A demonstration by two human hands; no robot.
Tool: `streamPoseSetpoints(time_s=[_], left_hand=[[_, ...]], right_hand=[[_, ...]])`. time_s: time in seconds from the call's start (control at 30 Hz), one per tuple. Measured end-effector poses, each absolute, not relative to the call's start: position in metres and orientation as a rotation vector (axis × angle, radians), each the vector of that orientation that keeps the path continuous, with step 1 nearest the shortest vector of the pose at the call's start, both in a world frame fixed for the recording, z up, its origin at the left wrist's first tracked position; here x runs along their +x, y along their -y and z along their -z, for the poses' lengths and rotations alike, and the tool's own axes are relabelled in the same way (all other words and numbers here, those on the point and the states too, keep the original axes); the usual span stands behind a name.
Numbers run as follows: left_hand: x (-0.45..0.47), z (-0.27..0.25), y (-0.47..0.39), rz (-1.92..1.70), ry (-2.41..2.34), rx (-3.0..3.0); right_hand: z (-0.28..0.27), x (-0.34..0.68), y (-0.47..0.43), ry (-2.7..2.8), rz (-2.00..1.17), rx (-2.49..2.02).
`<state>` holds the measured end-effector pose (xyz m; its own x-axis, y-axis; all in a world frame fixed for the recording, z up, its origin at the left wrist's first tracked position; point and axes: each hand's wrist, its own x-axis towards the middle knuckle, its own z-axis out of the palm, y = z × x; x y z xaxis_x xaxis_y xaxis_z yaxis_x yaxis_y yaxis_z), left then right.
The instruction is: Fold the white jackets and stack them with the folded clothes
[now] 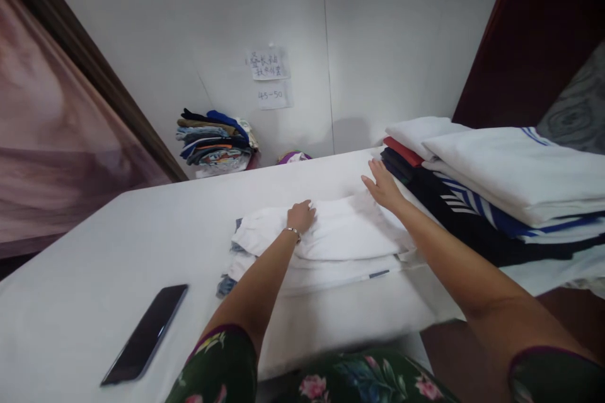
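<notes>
A white folded garment point(352, 230) lies on top of a low stack of folded clothes in front of me. My left hand point(301, 216) rests on its left part, fingers curled together on the cloth. At the garment's far right corner, my right hand point(384, 186) is stretched out with thumb and fingers apart, holding nothing. Under the top piece, more white layers point(331, 274) show, with bits of blue-grey cloth point(225, 285) poking out at the left.
The white table point(89, 245) carries a dark phone point(146, 334) at the left. A tall pile of folded clothes point(515, 170) stands at the right. Behind the table's far edge is another clothes pile point(215, 138). Handwritten papers point(268, 64) hang on the wall.
</notes>
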<state>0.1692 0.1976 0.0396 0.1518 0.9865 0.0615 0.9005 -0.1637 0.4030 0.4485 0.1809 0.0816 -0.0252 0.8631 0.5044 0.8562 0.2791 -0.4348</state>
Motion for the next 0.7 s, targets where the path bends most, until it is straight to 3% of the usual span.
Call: streamPoseSetpoints(time_s=[0.17, 0.37, 0.57, 0.7], left_hand=[[0.168, -0.047, -0.187, -0.555, -1.724, 2.191], [0.154, -0.024, -0.186, -0.387, -1.927, 2.134], [0.156, -0.033, -0.18, -0.393, -1.961, 2.152], [0.163, -0.037, -0.152, -0.581, -1.747, 2.517]], right_hand=[[-0.066, 0.447, -0.179, 1.868, 0.085, -1.692], [-0.01, 0.426, -0.172, 2.278, -0.184, -2.0], [0.003, 0.428, -0.17, 2.261, -0.194, -1.973], [0.004, 0.427, -0.17, 2.226, -0.209, -1.946]])
